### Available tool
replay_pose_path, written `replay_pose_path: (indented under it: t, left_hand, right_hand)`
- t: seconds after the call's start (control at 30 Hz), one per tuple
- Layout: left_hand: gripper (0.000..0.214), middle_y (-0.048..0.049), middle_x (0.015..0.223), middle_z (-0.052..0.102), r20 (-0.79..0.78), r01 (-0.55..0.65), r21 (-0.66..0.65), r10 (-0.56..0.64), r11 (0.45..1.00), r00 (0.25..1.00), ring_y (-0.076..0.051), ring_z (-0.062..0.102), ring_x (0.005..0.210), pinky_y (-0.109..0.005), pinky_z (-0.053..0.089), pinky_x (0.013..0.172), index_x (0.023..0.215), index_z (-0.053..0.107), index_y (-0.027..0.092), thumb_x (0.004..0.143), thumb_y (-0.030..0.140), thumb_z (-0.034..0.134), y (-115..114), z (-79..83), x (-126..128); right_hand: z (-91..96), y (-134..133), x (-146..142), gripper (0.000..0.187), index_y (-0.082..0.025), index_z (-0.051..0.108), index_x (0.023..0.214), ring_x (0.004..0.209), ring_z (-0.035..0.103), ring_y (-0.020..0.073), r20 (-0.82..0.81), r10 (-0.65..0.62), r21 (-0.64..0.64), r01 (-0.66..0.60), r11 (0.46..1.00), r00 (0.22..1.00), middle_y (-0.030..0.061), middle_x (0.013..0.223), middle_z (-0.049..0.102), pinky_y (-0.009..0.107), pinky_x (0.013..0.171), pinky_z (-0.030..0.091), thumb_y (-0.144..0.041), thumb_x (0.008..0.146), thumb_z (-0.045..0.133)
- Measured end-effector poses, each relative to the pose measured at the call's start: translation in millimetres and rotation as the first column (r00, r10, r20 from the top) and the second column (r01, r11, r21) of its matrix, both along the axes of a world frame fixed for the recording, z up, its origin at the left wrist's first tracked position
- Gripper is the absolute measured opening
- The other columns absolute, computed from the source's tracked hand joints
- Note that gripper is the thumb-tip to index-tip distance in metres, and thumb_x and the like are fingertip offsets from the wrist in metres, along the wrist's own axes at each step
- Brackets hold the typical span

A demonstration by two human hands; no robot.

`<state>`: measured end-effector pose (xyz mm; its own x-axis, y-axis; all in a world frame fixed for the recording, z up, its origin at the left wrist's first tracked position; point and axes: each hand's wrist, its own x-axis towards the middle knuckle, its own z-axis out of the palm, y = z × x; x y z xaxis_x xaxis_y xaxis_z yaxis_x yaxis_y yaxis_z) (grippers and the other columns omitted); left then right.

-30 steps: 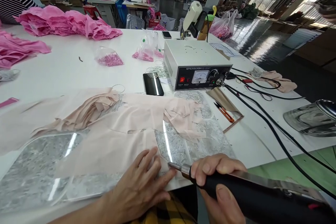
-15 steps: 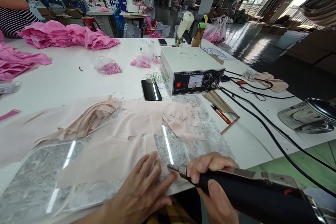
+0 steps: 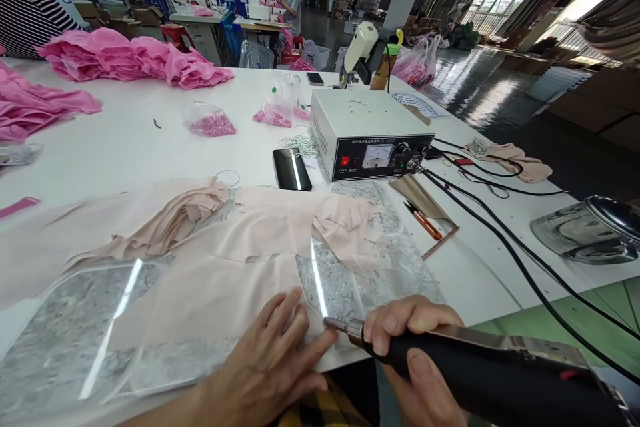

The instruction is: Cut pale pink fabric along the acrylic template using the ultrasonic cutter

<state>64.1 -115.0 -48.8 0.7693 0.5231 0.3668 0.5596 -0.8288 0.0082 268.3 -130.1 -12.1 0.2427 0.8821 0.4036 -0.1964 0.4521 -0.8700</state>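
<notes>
My left hand [image 3: 280,357] lies open on pale peach fabric [image 3: 250,293], its spread fingers pressing the cloth down near its right edge. In my right hand [image 3: 415,337] is a handheld ultrasonic welder [image 3: 465,370] with a black grip and a slim metal tip. That tip meets the cloth's edge right beside my left index finger; whether it presses in cannot be made out. Beneath the fabric is a grey speckled board [image 3: 60,340] with a glossy cover. A folded bunch of the same fabric [image 3: 175,220] rests farther back on the left.
Behind the cloth stand a control box [image 3: 380,157] with black cables [image 3: 500,240] and a phone [image 3: 291,170]. Orange-handled thread snips [image 3: 424,220] and a glass jar [image 3: 583,230] are to the right. Pink fabric [image 3: 130,60] and bagged pink pieces [image 3: 213,121] lie farther back. People sit beyond.
The welder and my right hand have shifted slightly right, with the tip still at the fabric edge. My left hand stays in place. The camera view has tilted a little.
</notes>
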Motion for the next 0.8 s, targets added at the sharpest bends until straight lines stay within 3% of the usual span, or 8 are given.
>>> replay_pose_path:
  t: [0.37, 0.8]
  left_hand:
    - [0.048, -0.009, 0.11, 0.06, 0.04, 0.005, -0.001, -0.005, 1.0, 0.999, -0.035, 0.055, 0.118, -0.048, 0.047, 0.098, 0.131, 0.061, 0.025, 0.097, 0.058, 0.058, 2, 5.1, 0]
    - [0.053, -0.0115, 0.116, 0.062, -0.008, 0.015, 0.039, -0.015, 0.999, 1.0, -0.035, 0.056, 0.119, -0.048, 0.05, 0.096, 0.137, 0.059, 0.024, 0.096, 0.058, 0.059, 2, 2.4, -1]
  right_hand:
    - [5.8, 7, -7, 0.006, -0.024, 0.054, 0.095, 0.06, 0.059, 0.0102, -0.048, -0.003, 0.026, 0.004, 1.0, 0.999, -0.0025, 0.081, 0.055, 0.03, 0.061, 0.059, -0.028, 0.095, 0.058]
    - [-12.3, 13, -11, 0.009, -0.026, 0.051, 0.105, 0.066, 0.06, 0.0127, -0.017, 0.066, 0.065, -0.065, 0.996, 0.998, 0.0004, 0.088, 0.056, 0.035, 0.066, 0.059, -0.024, 0.096, 0.053]
